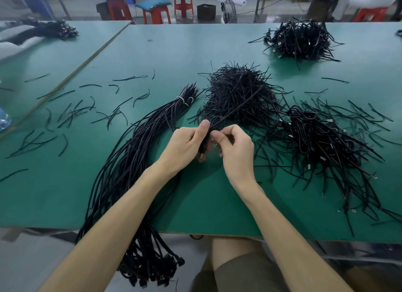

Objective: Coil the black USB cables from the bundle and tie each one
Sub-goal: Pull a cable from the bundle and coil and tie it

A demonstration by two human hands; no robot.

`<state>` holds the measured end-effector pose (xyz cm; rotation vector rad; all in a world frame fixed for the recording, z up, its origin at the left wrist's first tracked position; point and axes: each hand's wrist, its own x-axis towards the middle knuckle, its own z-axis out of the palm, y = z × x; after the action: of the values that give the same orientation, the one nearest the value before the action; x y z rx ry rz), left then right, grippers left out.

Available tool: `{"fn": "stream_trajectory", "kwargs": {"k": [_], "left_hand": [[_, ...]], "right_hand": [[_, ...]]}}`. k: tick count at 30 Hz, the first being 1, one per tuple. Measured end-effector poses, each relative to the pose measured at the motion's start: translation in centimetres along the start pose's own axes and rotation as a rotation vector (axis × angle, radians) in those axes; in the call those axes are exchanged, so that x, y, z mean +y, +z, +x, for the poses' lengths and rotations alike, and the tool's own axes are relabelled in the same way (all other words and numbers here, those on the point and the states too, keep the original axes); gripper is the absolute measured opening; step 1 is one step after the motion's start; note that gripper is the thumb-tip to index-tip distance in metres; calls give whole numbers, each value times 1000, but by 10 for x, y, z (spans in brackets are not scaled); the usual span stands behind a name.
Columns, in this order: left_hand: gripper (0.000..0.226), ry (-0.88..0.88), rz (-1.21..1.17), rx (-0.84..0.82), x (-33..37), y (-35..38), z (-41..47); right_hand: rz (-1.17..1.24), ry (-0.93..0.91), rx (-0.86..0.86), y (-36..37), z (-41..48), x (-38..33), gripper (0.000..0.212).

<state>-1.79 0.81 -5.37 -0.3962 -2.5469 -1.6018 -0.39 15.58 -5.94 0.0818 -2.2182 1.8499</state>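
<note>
1. At the lower left of the frame, the bundle of black USB cables [130, 161] hangs over the near edge of the green tabletop [206, 206] and runs up toward the centre, bound by white ties near its far end.
2. At centre, the left hand [187, 143] grips a coiled cable [204, 142], fingers curled round it and thumb upright; the right hand [236, 149] pinches a thin black tie [237, 111] against the coil.
3. To the right lies a heap of coiled cables [322, 139].
4. Just beyond the hands sits a pile of black ties [239, 89]; loose ties [71, 113] are scattered at the left.
5. At the upper right lies another cable heap [302, 41]; red stools [183, 2] stand beyond the tabletop.
</note>
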Motion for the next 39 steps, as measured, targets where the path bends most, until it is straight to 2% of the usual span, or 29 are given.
{"fn": "stream_trajectory", "kwargs": {"k": [4,6,12,14,16,19,22,26,30,32,35,39], "left_hand": [[88,-17,-50,-23,1,0,0],[85,-23,-82,12,2,-1,0],[35,37,-96,198,4,-7,4],[33,-50,-165,134,5,-8,4],[50,-157,-383,-57,10,-8,3],[49,-146,-582,-205,13,-13,1],[42,-87,-676,-217,9,-17,2],[42,-144,-705,-170,9,-18,3],[23,-147,-698,-185,4,-16,2],[33,-134,-715,-195,6,-16,2],[48,-100,-768,-276,9,-17,0],[42,-52,-661,-319,6,-17,-1]], "right_hand": [[20,33,-18,-1,2,-2,22],[54,28,-43,-1,2,-3,22],[170,-29,-132,-2,-1,-8,25],[194,-28,-163,-2,-1,-9,25],[235,-11,-185,-1,-1,-11,26],[312,32,-205,0,-1,-12,25],[349,41,-188,-2,-1,-11,22],[414,105,-133,-1,1,-9,22],[555,206,-163,-3,1,-10,13],[593,231,-181,-3,1,-12,13],[683,305,-180,-5,2,-14,24],[742,352,-243,-11,4,-15,34]]}}
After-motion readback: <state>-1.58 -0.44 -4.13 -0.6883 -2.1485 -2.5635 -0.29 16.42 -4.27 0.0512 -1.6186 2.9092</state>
